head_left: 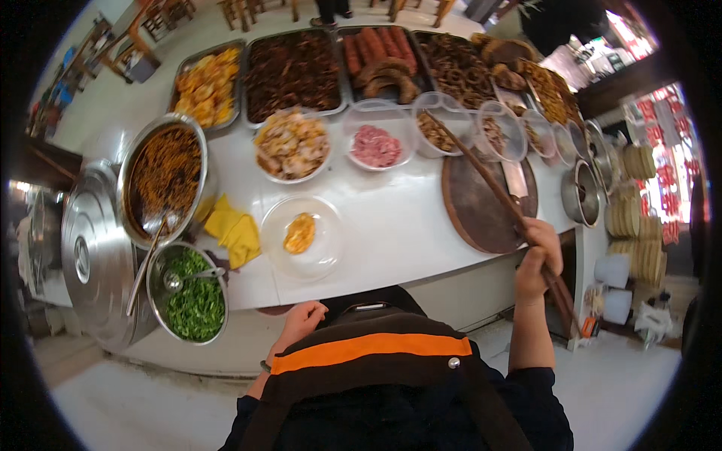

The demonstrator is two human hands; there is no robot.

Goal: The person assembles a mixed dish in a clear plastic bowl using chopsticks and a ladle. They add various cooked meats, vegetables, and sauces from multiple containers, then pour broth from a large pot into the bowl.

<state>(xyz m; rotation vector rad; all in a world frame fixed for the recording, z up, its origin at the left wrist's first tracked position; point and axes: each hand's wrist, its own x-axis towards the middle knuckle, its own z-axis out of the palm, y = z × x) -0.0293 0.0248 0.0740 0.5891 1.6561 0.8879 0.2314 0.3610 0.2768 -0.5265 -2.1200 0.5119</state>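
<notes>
Long chopsticks: the dark wooden chopsticks (481, 169) lie right of centre, over the round chopping board (468, 214) and the cleaver (514, 177).
Long axis: diagonal, tips to the upper left, butt ends to the lower right beyond the fist.
Tips: within the outline of a clear plastic tub (464, 120) of brown chopped food; whether they touch the food, I cannot tell.
Right hand: the right hand (540, 255) is closed round the sticks near their lower part, at the board's right edge.
Left hand: the left hand (303, 319) is beside the counter's front edge, below the fried egg (299, 233), fingers loosely curled; whether it grips anything is unclear.
Hidden: the fist covers a stretch of the sticks; the cleaver's handle is hard to make out.
Cut off: the wearer's dark clothing (353, 413) runs out at the lower edge.
</notes>
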